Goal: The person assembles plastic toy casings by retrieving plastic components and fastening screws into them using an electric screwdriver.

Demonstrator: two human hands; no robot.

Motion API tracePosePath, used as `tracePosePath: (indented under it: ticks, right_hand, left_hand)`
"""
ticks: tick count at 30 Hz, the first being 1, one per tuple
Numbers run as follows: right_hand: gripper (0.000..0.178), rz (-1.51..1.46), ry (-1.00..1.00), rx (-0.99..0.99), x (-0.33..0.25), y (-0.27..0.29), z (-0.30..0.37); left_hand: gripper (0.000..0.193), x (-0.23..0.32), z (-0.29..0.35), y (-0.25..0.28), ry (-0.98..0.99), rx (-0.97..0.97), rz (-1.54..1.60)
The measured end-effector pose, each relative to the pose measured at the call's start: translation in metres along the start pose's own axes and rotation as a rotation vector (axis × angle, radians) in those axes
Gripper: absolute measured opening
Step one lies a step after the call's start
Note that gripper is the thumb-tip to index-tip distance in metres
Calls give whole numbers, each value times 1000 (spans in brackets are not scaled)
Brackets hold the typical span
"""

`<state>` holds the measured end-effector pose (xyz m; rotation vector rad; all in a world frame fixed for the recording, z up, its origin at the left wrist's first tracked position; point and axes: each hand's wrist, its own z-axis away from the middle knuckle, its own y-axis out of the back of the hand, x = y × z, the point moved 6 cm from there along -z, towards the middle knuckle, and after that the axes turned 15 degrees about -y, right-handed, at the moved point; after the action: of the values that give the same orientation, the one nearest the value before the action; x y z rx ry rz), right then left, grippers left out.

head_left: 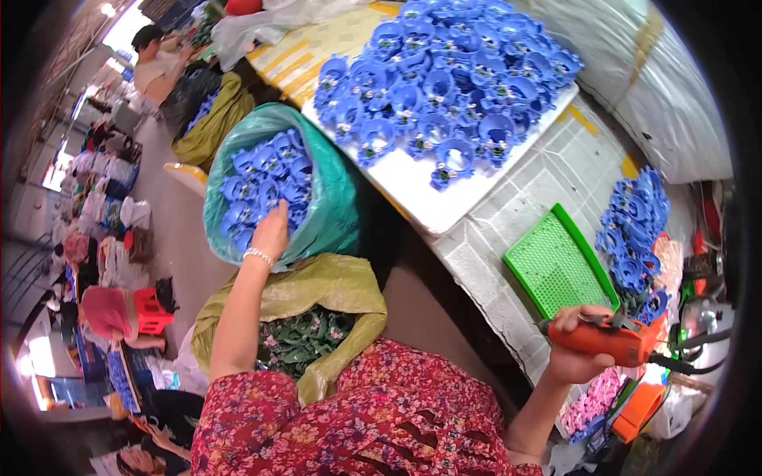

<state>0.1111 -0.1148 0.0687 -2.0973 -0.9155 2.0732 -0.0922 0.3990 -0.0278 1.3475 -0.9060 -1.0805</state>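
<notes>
My left hand [272, 232] reaches into a teal plastic bag [337, 190] filled with blue cup-shaped flower pieces [266, 178]. Its fingers are drawn together against the pieces, and whatever they hold is hidden. At the right, my right hand [579, 345] is closed around an orange corded tool [607, 341] that looks like a hot-glue gun. Black cables run from it toward the right edge. Just beyond this hand lies a green perforated tray [559, 262] on the table. A large heap of blue flower pieces [444, 79] with small pale centres covers a white board [444, 210].
Against my lap stands an olive sack [357, 289] of dark green leafy pieces [305, 341]. More blue pieces [635, 230] are piled at the right, above pink petals [591, 401] and an orange bin [639, 412]. A red stool [151, 311] stands left; other people work nearby.
</notes>
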Motion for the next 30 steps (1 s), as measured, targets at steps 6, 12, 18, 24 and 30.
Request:
tracePosePath:
  ticks: [6,12,18,24,30]
  right_hand:
    - [78,-33,-48,-1,1,3,2]
    - [83,-44,-20,67,3,26,5]
    - [82,-38,-40,31,3,25,4]
    - [81,-50,-35,10,3,25,5]
    - [82,-4,-43,38,5,23,2]
  left_hand:
    - [52,17,18,47,81,236,115]
    - [38,49,31,48,-105,177,383]
    - [26,55,39,41,-175,105,305]
    - [15,59,42,53,-101,28,458]
    - [18,60,41,54,-148,31,442]
